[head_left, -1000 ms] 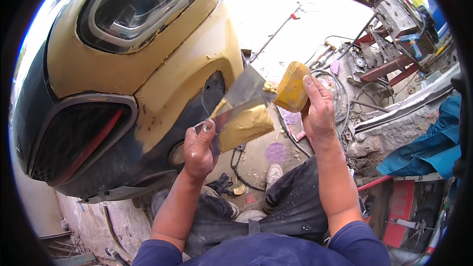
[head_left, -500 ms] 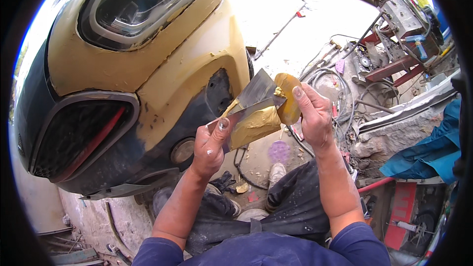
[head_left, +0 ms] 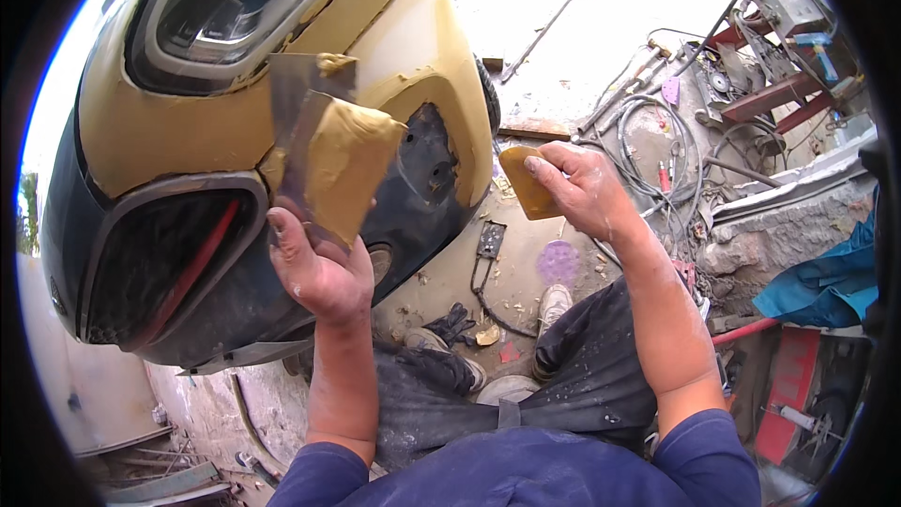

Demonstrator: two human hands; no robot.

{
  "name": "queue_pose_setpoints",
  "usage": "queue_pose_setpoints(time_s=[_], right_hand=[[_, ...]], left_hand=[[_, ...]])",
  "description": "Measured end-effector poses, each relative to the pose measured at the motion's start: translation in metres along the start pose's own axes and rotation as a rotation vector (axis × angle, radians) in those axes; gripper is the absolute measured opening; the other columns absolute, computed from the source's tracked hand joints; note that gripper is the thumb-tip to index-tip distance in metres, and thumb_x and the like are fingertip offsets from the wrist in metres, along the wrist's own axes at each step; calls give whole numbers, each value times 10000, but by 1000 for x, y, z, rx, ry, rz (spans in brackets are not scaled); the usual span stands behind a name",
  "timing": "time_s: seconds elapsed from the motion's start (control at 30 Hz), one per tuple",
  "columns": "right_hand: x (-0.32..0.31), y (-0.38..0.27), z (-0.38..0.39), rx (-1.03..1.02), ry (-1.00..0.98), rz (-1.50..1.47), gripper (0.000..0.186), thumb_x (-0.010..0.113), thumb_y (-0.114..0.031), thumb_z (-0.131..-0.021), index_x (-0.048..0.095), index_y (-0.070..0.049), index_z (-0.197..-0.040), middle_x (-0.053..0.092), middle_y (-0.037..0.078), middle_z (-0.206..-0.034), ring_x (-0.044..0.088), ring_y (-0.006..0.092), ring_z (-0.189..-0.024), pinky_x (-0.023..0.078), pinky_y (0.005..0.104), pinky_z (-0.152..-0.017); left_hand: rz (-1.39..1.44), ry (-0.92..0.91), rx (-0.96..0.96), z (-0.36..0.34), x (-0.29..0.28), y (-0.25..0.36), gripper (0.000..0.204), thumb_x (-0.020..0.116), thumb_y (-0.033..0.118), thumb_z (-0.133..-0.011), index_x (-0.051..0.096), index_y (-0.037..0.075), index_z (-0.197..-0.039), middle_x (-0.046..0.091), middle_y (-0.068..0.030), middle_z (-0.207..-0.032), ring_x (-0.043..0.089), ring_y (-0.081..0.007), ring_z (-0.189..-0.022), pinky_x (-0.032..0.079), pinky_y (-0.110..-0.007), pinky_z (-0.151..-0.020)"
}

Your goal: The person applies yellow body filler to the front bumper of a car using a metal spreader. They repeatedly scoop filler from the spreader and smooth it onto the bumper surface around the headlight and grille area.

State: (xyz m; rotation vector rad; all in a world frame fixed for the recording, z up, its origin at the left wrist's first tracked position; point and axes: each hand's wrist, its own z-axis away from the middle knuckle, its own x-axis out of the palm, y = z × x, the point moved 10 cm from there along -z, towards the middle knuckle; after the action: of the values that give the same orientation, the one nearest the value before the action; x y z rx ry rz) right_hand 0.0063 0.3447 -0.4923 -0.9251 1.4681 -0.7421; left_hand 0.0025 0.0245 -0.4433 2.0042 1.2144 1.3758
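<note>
The left hand (head_left: 324, 280) is closed round the lower end of two overlapping metal plates (head_left: 291, 127), thumb at their near left edge, some fingers hidden behind; the plates rise beyond the grip, in front of the car's coated front end (head_left: 178, 136), though whether they touch it cannot be told; a thick tan mass of putty (head_left: 352, 164) covers the front plate's face and overhangs to the right, and a small lump sits at the rear plate's top edge.

The plates' long axis runs nearly up the view, the front one leaning slightly right at its top; the right hand (head_left: 587, 190) pinches an amber spreader (head_left: 529, 190) by its right side, thumb on the upper face, fingers curled behind; the spreader juts left toward the car, its free left edge slanting down to the right.

The left forearm stands almost straight up from the lower edge, palm partly turned upward; the right forearm slants up and leftward, wrist bent toward the car; the hands are well apart, with the dark patch (head_left: 427, 164) on the bumper showing between them; a purple perforated disc (head_left: 559, 264) lies on the ground below the spreader.
</note>
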Motion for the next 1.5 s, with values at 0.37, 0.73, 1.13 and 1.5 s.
queue_pose_setpoints(time_s=[0.37,0.73,1.13,1.5], right_hand=[[41,-51,-35,-436,251,387,148,700,-141,-1033,745,-60,-1149,714,157,-929,717,379,-826,583,472,-729],[58,-87,-50,-590,381,576,159,708,-86,-1011,721,-47,-1165,704,159,-956,721,376,-823,590,460,-720],[119,-19,-32,-419,188,730,91,666,-108,-1024,674,-18,-1008,660,180,-910,704,387,-836,585,471,-726],[83,-18,-27,-250,121,358,177,718,-179,-1034,731,-3,-1042,696,214,-924,711,415,-833,565,476,-730]], left_hand=[[-419,381,154,20,-33,23,624,531,466,-1157,622,-96,-1413,712,-211,-1332,750,-329,-1104,660,-498,-908],[-411,300,215,11,-38,33,431,616,397,-1132,520,20,-947,481,-5,-925,439,-134,-840,342,-363,-711],[-389,277,257,8,-40,45,384,597,317,-1143,595,-30,-977,501,-18,-948,452,-139,-889,361,-339,-765],[-390,242,298,12,-36,49,508,637,362,-1131,729,-123,-1254,756,-164,-1232,689,-204,-1099,542,-350,-1018]])
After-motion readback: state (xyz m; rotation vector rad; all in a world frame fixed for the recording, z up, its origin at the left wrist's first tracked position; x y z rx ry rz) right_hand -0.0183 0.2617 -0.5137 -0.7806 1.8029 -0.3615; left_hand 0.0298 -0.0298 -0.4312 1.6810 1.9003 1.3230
